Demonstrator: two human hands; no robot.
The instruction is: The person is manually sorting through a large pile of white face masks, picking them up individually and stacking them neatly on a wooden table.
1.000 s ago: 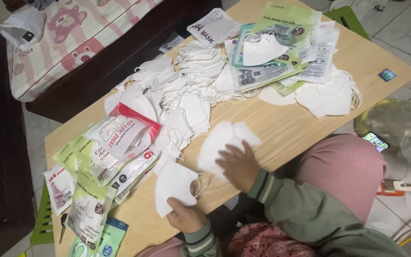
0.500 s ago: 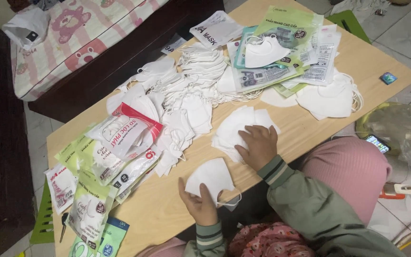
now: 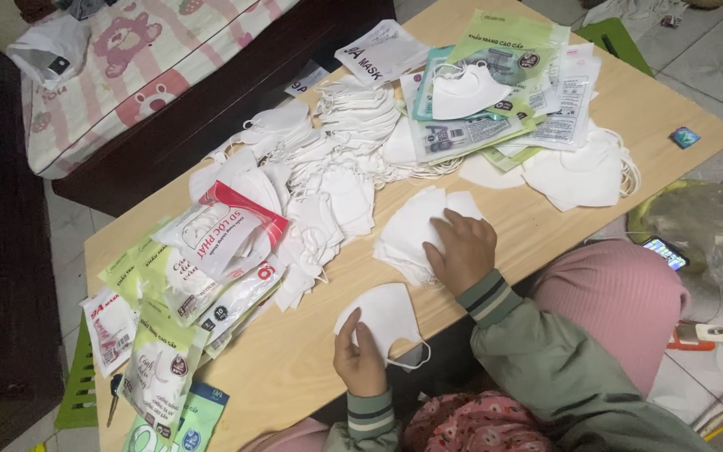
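View from the head camera, looking down on a low wooden table at which a person sits. The left hand lies near the table's front edge with its fingers spread loosely over the lower side of a single white face mask; this mask lies flat on the wood, one ear loop trailing past the table edge to the right of the hand, and the hand presses on it rather than closing around it. The right hand, farther from the body and to the right of the left hand, rests palm down with fingers slightly curled on a small stack of white masks; it covers the stack's near corner without gripping it. Beyond both hands a large loose heap of white masks spreads across the middle of the table. To the left of the left hand lie overlapping printed packets in green, white and red. Beyond the right hand, toward the far corner, lie more packets and another pile of white masks. A pink-clothed knee sits just right of the right forearm, and a phone lies beside it on the floor.
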